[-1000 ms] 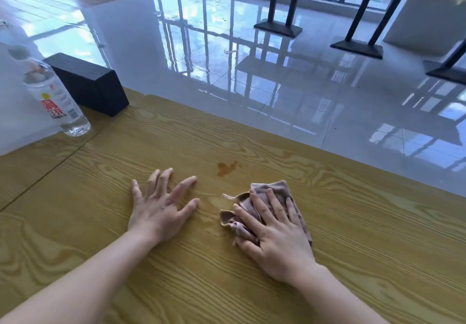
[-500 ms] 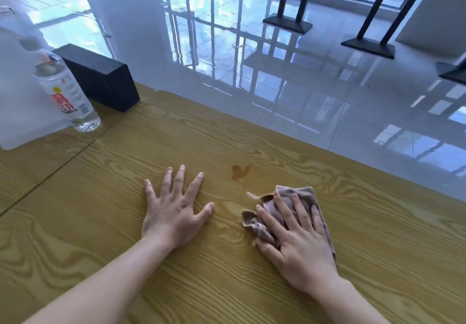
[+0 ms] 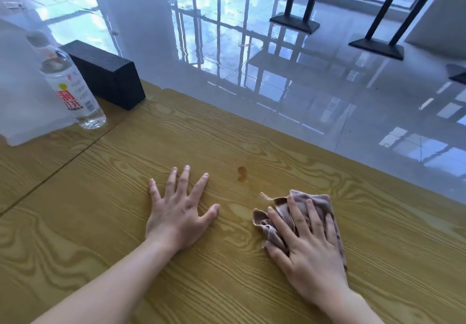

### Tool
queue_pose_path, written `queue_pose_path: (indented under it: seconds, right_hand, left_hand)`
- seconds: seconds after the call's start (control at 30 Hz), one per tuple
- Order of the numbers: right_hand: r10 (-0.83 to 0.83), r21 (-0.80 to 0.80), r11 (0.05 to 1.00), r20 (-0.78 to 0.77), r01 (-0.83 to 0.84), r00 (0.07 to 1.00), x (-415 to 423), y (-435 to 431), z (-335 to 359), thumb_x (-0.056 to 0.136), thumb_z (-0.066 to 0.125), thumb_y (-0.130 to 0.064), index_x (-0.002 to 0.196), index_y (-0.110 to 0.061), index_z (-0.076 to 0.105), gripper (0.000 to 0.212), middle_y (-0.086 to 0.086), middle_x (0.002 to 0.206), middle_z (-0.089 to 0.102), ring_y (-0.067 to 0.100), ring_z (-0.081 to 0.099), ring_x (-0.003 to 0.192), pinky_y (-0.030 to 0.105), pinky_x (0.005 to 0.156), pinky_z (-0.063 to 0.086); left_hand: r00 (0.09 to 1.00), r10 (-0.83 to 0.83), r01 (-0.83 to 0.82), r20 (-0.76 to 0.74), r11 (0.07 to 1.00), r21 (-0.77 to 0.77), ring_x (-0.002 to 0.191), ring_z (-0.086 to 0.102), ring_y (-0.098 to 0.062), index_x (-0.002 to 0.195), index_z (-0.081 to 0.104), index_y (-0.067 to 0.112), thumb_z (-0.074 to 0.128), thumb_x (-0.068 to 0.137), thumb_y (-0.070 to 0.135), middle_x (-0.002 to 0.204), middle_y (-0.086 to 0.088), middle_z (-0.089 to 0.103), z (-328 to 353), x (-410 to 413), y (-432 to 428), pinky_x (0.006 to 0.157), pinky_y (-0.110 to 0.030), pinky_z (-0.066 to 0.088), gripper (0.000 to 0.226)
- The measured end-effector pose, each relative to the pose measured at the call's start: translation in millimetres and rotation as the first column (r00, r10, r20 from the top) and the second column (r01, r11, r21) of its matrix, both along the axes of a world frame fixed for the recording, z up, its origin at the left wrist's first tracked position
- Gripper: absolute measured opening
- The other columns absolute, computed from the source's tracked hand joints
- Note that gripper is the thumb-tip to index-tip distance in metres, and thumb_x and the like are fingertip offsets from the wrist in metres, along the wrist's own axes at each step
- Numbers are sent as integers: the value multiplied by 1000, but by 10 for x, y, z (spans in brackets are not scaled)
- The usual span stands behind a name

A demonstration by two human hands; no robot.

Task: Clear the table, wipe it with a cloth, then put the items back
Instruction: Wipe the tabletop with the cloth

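**Wipe Stage: Cloth Pressed Flat, Stain Not Yet Covered**

1. Right hand point(image 3: 310, 250): palm down, fingers straight and slightly fanned, pressing on the cloth point(image 3: 317, 199). It does not pinch or grip. A flat press of this kind probably serves to spread the load over the fabric so that it slides as a pad rather than bunching.

2. Cloth: pinkish and crumpled, lying on the worktop point(image 3: 252, 286) at 4 o'clock in the view. Its edge toward 9 o'clock is folded up, with a loose thread showing.

3. Left hand point(image 3: 176, 212): at 6 o'clock in the view, fingers spread wide, palm flat on the bare wood, holding nothing. It most likely acts as a brace that steadies the body while the other arm works.

4. Stain point(image 3: 242, 173): a small brown mark at 11 o'clock from the cloth, apart from it and from both hands. In all likelihood it is the next target, calling for a short push toward 11 o'clock.

5. Cleared items: a water bottle point(image 3: 73, 89) stands upright at 10 o'clock, just in front of a black box point(image 3: 108, 74) and beside a translucent white container point(image 3: 20, 97). All three sit beyond the worktop seam point(image 3: 75, 157), apparently parked outside the wiping zone until they are put back.
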State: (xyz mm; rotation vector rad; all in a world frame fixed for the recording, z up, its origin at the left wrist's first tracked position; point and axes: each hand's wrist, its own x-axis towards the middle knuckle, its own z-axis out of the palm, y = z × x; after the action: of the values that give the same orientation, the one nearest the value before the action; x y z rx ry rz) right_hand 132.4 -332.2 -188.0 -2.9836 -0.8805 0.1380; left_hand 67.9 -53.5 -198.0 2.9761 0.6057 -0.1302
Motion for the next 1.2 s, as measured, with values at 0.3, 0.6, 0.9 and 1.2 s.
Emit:
queue_pose_path:
  seconds: [0.3,0.6,0.9,1.2]
  right_hand:
    - [-22,9,1000,-126,23,992,332,772,-25,91,15,-76,151,-51,-5,68,-2,162,-24,31,-32,145,64,114,-12]
    - [-162,38,985,-147,169,976,456,860,-5,89,14,-77,151,-50,-4,70,-4,161,-26,31,-30,145,62,114,-14]
    - [147,45,988,-7,-147,989,-92,339,-7,89,16,-79,145,-65,-1,60,-10,165,-11,21,-21,150,57,119,-3]
    - [109,28,994,-157,-105,982,492,1362,48,91,16,-75,148,-57,-4,64,-4,162,-24,31,-33,144,64,113,-16]
  left_hand:
    - [1000,4,-4,1,1000,-7,150,-16,-24,153,-5,45,14,83,82,165,-1,-11,35,-5,-9,115,-64,-8,81]
    - [998,11,-9,67,999,-33,151,-10,-24,153,6,45,16,84,79,166,-2,-3,16,-14,-9,116,-63,-9,78]
    - [987,48,-33,153,994,-102,152,3,-20,150,27,44,18,90,59,165,0,13,4,-16,2,118,-62,-2,62]
    - [968,95,-46,232,977,-209,151,9,-15,143,44,35,21,86,56,161,1,25,29,-30,23,119,-55,-7,64]
